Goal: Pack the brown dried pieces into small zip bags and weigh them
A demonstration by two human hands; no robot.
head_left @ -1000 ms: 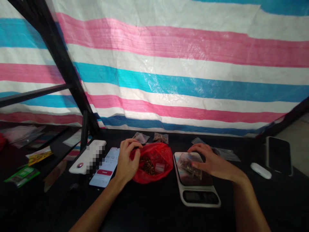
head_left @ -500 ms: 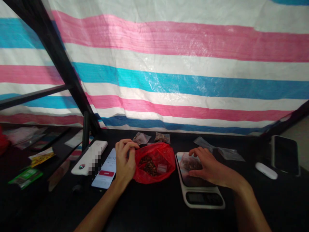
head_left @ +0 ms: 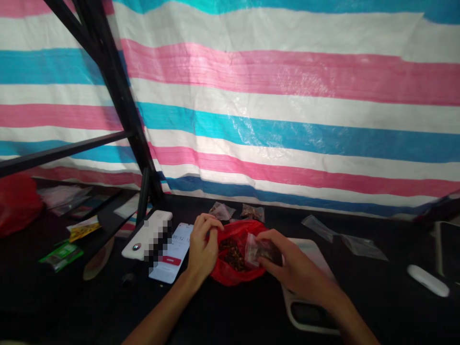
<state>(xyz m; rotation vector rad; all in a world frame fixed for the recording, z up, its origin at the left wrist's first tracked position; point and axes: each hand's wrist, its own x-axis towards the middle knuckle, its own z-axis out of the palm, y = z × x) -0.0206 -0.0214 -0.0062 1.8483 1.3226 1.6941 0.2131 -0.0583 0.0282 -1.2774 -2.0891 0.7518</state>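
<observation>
A red plastic bag (head_left: 224, 273) lies with its mouth spread, holding loose brown bits (head_left: 230, 253) that look like dried pieces or seeds. My left hand (head_left: 203, 247) has its fingers curled closed on the bag's left rim. Over the right side of the red bag, my right hand (head_left: 296, 266) grips a small clear plastic bag (head_left: 268, 251) with dark brown contents, its clear end pointing left. Partly behind the right hand and forearm is a white kitchen scale (head_left: 290, 311); its display is too dark to read.
Behind the red bag lie two small filled plastic bags (head_left: 252, 212). Flat clear bags (head_left: 362, 247) and a white case (head_left: 427, 281) are at the right. A phone showing a timer (head_left: 166, 273) and a white device (head_left: 153, 230) stand left, near a black metal frame (head_left: 143, 191).
My right hand has lifted the small filled bag off the scale and brought it left over the red bag. My left hand keeps its place at the rim. The view has turned slightly left.
</observation>
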